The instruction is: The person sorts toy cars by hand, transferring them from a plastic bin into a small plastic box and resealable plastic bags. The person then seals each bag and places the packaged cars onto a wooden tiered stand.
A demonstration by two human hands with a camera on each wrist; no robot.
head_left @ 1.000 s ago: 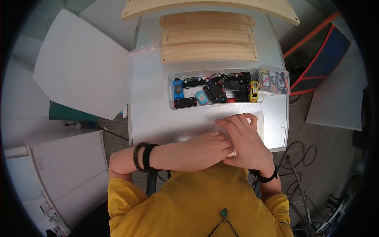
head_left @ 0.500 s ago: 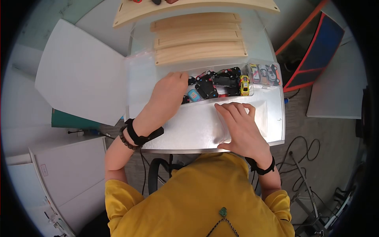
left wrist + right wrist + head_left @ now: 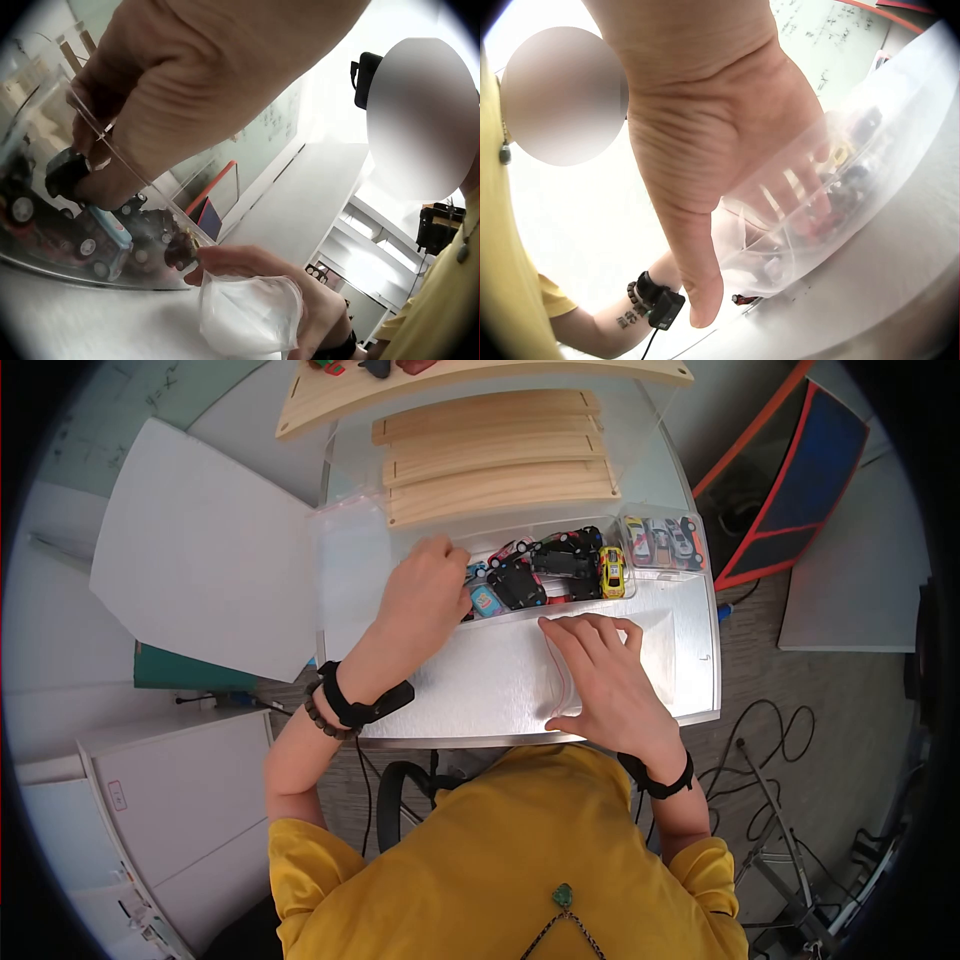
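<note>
My left hand (image 3: 425, 595) reaches into the left end of a clear plastic bin (image 3: 588, 604) of toy cars. Inside it, finger and thumb pinch a dark toy car (image 3: 66, 176), mostly hidden from the head view by the hand. A small blue toy car (image 3: 112, 240) lies just below the thumb. In front of the bin, my right hand (image 3: 612, 675) is spread, thumb well apart from the fingers, at a clear plastic bag (image 3: 249, 315). The bag's film overlaps its fingers in the right wrist view, and the mouth stands open.
A smaller clear box (image 3: 664, 543) of toy cars sits at the bin's right end. Stepped wooden shelves (image 3: 500, 490) stand behind the bin, with a larger wooden board (image 3: 480, 395) above them. A white panel (image 3: 205, 550) stands on the left.
My left hand left the right hand's side and went left and forward into the bin, where it now shifts only slightly. My right hand stayed at the bag, its thumb and fingers now fully visible.
</note>
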